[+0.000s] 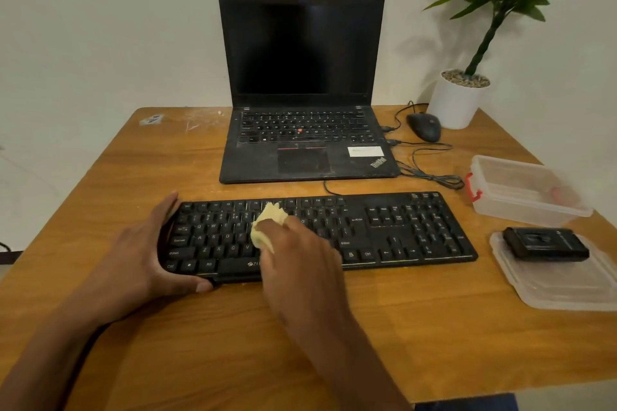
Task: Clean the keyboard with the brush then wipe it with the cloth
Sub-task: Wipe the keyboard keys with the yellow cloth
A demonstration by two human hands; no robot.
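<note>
A single wide-angle head camera is looking forward and down from the person's own standpoint, sitting close over the near edge of the worktop. It is facing the wall behind, taking in the whole worktop, with straight edges bowing slightly toward the frame borders.

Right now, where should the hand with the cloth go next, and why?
Probably slide it to the right along the keys. The right hand presses the yellow cloth on the left-middle letter keys of the keyboard, while the whole number-pad end lies uncovered by it. The left hand grips the keyboard's left end, so it should stay steady during the wipe.
</note>
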